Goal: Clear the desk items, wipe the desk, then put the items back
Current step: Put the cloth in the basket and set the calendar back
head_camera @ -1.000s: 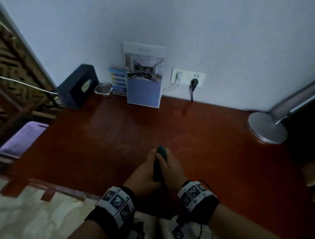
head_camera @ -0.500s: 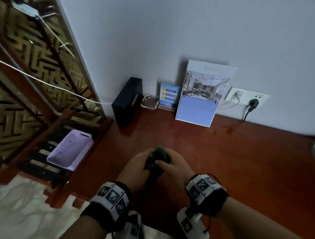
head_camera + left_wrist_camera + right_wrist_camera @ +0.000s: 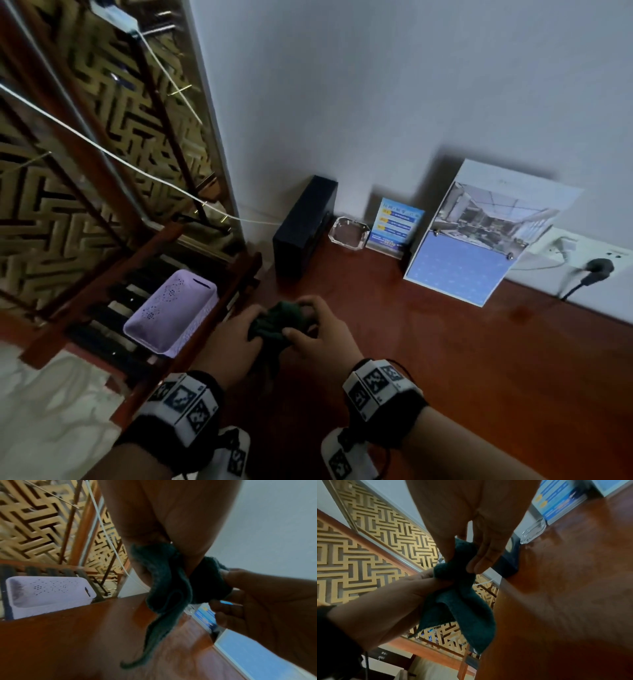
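cloth point(image 3: 279, 320): dark green, fuzzy terry-type nap, wadded into a lump and held over the left part of the table point(image 3: 445, 377). left grip point(image 3: 233, 337) has its fingers curled round one side of the wad. right grip point(image 3: 318, 339) pinches the other side between thumb and fingertips. A loose tapered tail hangs under the wad toward the table; can't tell if it touches. Table is red-brown wood, glossy, with faint dull streaks in the sheen. Along the back wall, left to right: dark box point(image 3: 301, 226), matte, rectangular, standing on a narrow side; glass dish point(image 3: 349, 233), clear, thick-walled, corners cut off; blue card point(image 3: 397, 222) in a clear stand, with yellow dots and white text lines too blurred to read; calendar point(image 3: 479, 233) leaning on the wall, with an interior photo on top, a pale blue grid below and two small rings at the fold, print illegible. White wall socket point(image 3: 575, 250) has a black plug point(image 3: 596, 267) in it. Off the table's left edge there is a lilac plastic basket point(image 3: 171, 311), rounded and perforated, on dark slats. Behind it is a gold lattice screen point(image 3: 85, 137), maze pattern, with a white cable point(image 3: 102, 150) running across. Both wrists carry black bands with black-and-white square markers.
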